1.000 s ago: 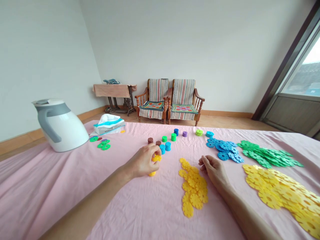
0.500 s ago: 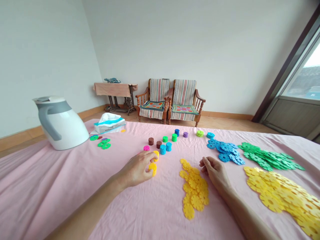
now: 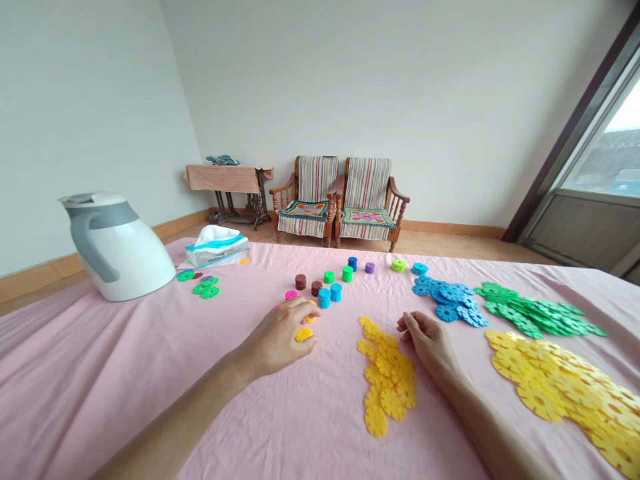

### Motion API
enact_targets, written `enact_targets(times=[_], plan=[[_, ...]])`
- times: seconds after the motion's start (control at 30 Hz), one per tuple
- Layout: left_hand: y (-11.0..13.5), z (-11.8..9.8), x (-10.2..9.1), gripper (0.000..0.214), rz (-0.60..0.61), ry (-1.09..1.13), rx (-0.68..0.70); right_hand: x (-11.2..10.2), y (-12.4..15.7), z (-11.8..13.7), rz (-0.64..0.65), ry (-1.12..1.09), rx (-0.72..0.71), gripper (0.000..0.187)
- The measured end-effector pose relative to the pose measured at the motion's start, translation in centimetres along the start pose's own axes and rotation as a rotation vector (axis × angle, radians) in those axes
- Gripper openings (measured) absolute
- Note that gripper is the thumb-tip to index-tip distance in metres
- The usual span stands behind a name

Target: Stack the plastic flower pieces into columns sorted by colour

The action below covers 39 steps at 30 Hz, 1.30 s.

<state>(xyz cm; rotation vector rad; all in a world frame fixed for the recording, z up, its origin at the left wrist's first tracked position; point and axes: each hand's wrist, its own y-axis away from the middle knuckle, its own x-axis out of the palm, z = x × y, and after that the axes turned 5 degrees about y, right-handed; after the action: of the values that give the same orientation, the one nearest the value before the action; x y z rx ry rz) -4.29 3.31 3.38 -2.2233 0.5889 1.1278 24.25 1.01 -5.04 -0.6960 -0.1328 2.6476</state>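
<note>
My left hand arches over two small yellow stacks of snowflake discs on the cloth. Its thumb and fingers are apart, with the nearer yellow stack between them and the farther one partly hidden behind the fingers. To the right, my right hand rests on the cloth with curled fingers and the thumb against them, nothing showing in the grasp. Beside it, on its left, lies a loose pile of yellow snowflake discs.
Beyond my left hand stand short stacks: brown, pink, light blue and green. At right lie blue, green and larger yellow piles. A white jug and tissue box stand left.
My left thumb and fingers have loosened from the yellow stacks and spread slightly. The right hand stays about where it was. The view has shifted a little.
</note>
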Motion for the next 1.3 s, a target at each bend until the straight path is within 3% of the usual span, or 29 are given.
enact_targets(times=[0.1, 0.33, 0.67, 0.83, 1.13, 1.3], plan=[[-0.5, -1.7, 1.8, 0.014, 0.108, 0.039, 0.033, 0.1, -0.1, -0.2, 0.002, -0.005, 0.007, 0.043], [-3.2, -3.0, 7.0, 0.025, 0.2, -0.054, 0.09, 0.0, -0.1, 0.0, 0.019, -0.043, 0.022, 0.045], [-5.3, -3.0, 7.7, 0.015, 0.277, -0.122, 0.107, -0.1, 0.0, 0.4, 0.011, -0.043, 0.009, 0.044], [-4.8, -3.2, 6.4, 0.014, 0.223, -0.141, 0.078, -0.1, -0.1, 0.2, 0.018, -0.053, 0.018, 0.044], [-2.0, 0.2, -0.5, 0.021, 0.067, -0.078, -0.052, 0.1, -0.1, 0.1, 0.009, -0.022, -0.01, 0.042], [-0.6, 1.8, -1.1, 0.021, 0.084, -0.016, -0.119, 0.0, -0.1, -0.1, 0.023, 0.007, -0.002, 0.04]])
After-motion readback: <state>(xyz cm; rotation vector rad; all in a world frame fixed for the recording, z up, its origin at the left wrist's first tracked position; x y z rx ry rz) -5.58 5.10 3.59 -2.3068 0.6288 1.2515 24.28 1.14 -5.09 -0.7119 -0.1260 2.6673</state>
